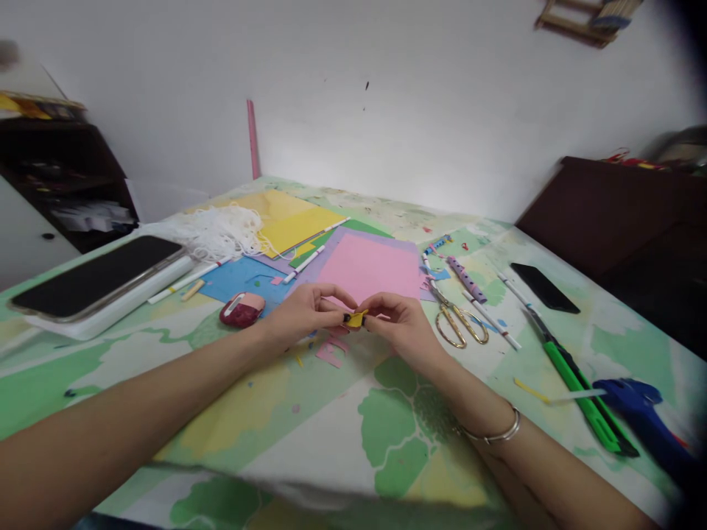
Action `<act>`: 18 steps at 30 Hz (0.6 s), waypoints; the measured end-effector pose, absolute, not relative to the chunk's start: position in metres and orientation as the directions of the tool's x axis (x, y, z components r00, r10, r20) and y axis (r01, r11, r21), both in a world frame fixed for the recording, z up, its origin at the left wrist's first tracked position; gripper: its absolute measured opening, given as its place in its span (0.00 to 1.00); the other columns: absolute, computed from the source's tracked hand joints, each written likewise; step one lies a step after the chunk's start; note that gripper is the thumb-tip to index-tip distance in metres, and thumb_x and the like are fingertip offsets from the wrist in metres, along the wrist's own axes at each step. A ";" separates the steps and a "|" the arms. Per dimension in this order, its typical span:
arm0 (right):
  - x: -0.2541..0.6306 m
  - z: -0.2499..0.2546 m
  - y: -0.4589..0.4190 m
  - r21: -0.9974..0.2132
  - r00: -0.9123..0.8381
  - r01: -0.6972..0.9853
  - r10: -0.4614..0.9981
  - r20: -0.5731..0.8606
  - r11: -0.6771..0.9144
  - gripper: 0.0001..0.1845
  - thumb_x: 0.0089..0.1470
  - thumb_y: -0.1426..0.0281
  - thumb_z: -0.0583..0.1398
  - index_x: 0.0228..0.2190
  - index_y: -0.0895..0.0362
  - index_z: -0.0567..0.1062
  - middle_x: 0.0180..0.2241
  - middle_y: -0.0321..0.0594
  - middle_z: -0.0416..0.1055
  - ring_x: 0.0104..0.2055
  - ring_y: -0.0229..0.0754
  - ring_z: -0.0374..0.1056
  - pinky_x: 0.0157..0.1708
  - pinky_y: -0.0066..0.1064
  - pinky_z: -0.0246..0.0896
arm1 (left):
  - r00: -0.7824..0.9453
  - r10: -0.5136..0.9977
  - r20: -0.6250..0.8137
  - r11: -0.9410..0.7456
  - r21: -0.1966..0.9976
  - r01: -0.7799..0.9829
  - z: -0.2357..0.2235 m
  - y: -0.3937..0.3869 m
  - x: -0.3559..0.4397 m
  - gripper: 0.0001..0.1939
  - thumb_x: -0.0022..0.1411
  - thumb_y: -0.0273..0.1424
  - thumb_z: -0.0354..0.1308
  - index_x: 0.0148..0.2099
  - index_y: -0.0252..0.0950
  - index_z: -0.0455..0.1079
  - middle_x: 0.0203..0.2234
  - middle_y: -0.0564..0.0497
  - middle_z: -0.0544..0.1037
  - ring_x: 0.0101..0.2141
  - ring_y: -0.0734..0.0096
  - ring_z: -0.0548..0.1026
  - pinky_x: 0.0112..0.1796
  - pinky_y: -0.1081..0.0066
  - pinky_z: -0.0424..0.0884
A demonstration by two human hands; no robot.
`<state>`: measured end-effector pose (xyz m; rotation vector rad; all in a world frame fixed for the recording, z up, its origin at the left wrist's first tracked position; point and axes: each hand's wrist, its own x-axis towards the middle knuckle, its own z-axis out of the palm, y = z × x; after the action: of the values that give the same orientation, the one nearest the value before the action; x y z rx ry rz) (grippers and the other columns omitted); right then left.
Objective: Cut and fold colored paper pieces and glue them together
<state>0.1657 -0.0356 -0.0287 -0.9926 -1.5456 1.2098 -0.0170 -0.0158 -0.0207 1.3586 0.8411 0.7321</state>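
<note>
Between my two hands is a small yellow piece (356, 319), perhaps paper or foam, with dark spots at its ends. My left hand (309, 316) pinches its left end with thumb and fingers. The right end is pinched by my right hand (401, 324), which has a silver bracelet at the wrist. Just behind the hands lies a pink sheet (370, 261) on top of other coloured sheets. Pink paper scraps (331, 352) are scattered below the fingers. Gold-handled scissors (461, 324) rest to the right of my right hand.
To the left are a phone on a white box (104, 283), white yarn (221, 232) and a maroon-and-pink case (241, 308). On the right lie a green cutter knife (579, 397), a blue glue gun (635, 405), a black phone (544, 287) and a purple dotted roll (467, 280).
</note>
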 end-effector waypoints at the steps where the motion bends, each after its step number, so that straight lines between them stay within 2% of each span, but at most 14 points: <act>1: 0.166 -0.029 -0.036 -0.971 -0.264 0.078 0.944 0.197 0.224 0.04 0.43 0.72 0.62 0.27 0.57 0.76 0.27 0.36 0.73 0.31 0.37 0.69 0.35 0.32 0.64 | 0.523 0.848 -0.084 0.082 0.996 0.027 -0.021 -0.016 -0.017 0.09 0.52 0.27 0.62 0.38 0.32 0.69 0.28 0.47 0.81 0.30 0.71 0.78 0.34 0.73 0.72; 4: 0.168 -0.028 -0.036 -0.934 -0.276 0.116 0.914 0.297 0.339 0.04 0.44 0.75 0.61 0.25 0.56 0.77 0.29 0.37 0.72 0.34 0.38 0.68 0.37 0.32 0.64 | 0.517 0.853 -0.064 0.060 0.998 0.025 -0.020 -0.016 -0.016 0.09 0.51 0.26 0.61 0.38 0.32 0.69 0.29 0.47 0.80 0.30 0.70 0.78 0.32 0.72 0.72; 7: 0.170 -0.029 -0.036 -0.879 -0.305 0.151 0.867 0.395 0.453 0.09 0.45 0.78 0.59 0.25 0.54 0.78 0.31 0.38 0.70 0.35 0.38 0.68 0.37 0.31 0.63 | 0.511 0.859 -0.028 0.015 0.999 0.030 -0.019 -0.018 -0.016 0.11 0.51 0.26 0.61 0.38 0.32 0.69 0.32 0.46 0.80 0.33 0.67 0.78 0.33 0.69 0.73; 10: 0.171 -0.030 -0.035 -0.839 -0.311 0.173 0.837 0.451 0.516 0.11 0.47 0.78 0.59 0.25 0.53 0.79 0.31 0.38 0.69 0.35 0.37 0.67 0.38 0.32 0.63 | 0.499 0.864 0.065 -0.083 0.996 0.013 -0.021 -0.018 -0.015 0.11 0.49 0.24 0.61 0.38 0.31 0.69 0.33 0.47 0.79 0.35 0.66 0.77 0.35 0.69 0.74; 13: 0.170 -0.030 -0.034 -0.854 -0.275 0.141 0.848 0.452 0.501 0.10 0.47 0.77 0.59 0.28 0.53 0.79 0.32 0.39 0.70 0.36 0.39 0.68 0.38 0.34 0.65 | 0.472 0.858 0.203 -0.228 0.974 -0.006 -0.025 -0.017 -0.015 0.10 0.49 0.23 0.61 0.38 0.31 0.69 0.33 0.48 0.77 0.35 0.68 0.77 0.37 0.68 0.74; 18: 0.169 -0.026 -0.037 -0.918 -0.209 0.090 0.909 0.361 0.385 0.14 0.44 0.77 0.57 0.34 0.55 0.76 0.34 0.39 0.72 0.37 0.39 0.68 0.39 0.35 0.65 | 0.400 0.829 0.391 -0.448 0.892 0.055 -0.027 -0.017 -0.017 0.08 0.52 0.23 0.59 0.38 0.31 0.70 0.33 0.48 0.76 0.36 0.70 0.76 0.40 0.68 0.73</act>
<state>0.1685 -0.0366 -0.0261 -0.9103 -1.6001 0.9813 -0.0171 -0.0170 -0.0272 1.7993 0.7674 1.1338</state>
